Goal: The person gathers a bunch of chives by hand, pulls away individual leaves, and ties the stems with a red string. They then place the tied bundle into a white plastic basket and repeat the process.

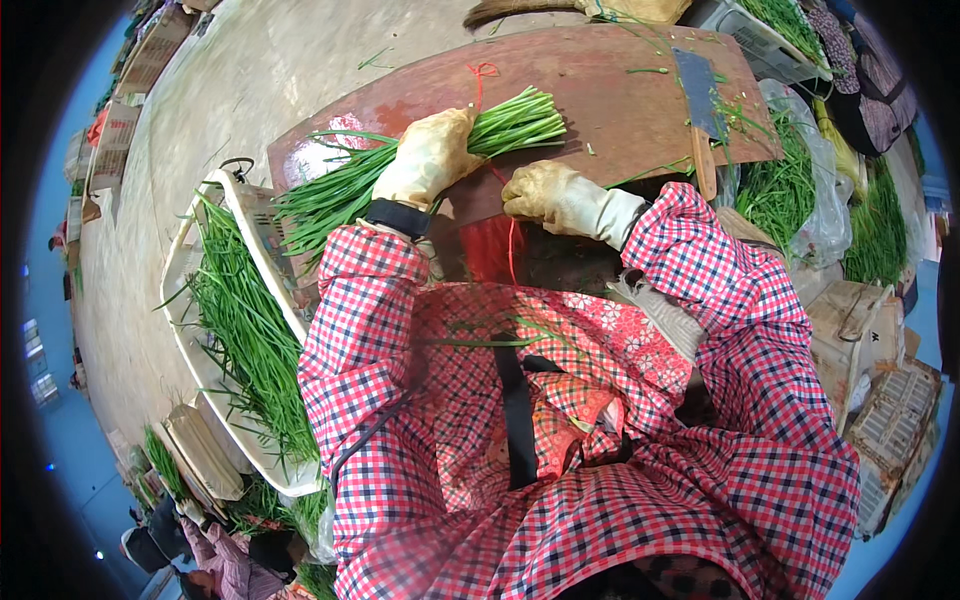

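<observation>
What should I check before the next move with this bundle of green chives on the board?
1. Left hand gripping the chive bundle: ok, the glove is wrapped around its middle.
2. Bundle resting on the wooden board: ok, cut ends point right, tips overhang the left edge.
3. Right hand on the red string: cannot tell, the fingers are at the string but the grip is hidden.
4. Cleaver away from both hands: ok, it lies flat at the board's right side.
5. White crate within reach: ok, it sits at the left, holding more chives.
</observation>
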The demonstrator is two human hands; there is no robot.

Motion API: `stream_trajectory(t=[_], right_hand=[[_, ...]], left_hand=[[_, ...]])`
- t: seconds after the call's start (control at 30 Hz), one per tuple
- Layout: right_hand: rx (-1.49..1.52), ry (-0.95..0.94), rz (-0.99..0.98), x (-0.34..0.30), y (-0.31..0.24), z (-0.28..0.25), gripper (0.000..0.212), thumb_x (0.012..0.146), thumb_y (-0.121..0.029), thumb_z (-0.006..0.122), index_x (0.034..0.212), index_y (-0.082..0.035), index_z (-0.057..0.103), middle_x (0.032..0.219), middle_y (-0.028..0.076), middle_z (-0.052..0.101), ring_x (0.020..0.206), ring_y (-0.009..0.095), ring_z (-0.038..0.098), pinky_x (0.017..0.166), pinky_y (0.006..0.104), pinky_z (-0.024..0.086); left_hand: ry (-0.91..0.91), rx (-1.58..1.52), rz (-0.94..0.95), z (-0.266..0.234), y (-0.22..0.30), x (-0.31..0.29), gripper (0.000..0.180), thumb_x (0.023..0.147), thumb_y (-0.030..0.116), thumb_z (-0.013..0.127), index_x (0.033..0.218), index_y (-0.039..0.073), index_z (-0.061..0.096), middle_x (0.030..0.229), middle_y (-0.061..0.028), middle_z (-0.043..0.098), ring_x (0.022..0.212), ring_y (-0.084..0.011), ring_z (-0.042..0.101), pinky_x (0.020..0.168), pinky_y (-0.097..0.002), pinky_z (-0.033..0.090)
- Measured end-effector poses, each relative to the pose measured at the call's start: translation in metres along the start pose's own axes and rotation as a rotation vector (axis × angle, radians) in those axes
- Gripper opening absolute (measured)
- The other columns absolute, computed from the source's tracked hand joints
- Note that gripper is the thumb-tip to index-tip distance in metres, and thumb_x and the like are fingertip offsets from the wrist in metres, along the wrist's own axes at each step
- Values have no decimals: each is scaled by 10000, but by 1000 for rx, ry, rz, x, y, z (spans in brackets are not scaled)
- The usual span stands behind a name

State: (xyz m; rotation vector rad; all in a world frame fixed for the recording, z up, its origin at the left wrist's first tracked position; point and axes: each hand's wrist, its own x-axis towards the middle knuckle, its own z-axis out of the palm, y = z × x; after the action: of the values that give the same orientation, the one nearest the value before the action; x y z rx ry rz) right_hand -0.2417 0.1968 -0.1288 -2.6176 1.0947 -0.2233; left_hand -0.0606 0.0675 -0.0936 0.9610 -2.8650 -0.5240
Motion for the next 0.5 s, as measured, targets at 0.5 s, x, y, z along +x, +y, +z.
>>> stream_trajectory(t=[0.5], right_hand=[[35,87,73,-6,-17,-30,237,786,-77,626,1009,-76,705,1058,100,684,985,313,646,868,424,519]], left_hand=[[-63,151,92,-4,4,7,768,745,296,809,1398,45,493,1151,-215,640,1100,-375,610,923,-437,503]])
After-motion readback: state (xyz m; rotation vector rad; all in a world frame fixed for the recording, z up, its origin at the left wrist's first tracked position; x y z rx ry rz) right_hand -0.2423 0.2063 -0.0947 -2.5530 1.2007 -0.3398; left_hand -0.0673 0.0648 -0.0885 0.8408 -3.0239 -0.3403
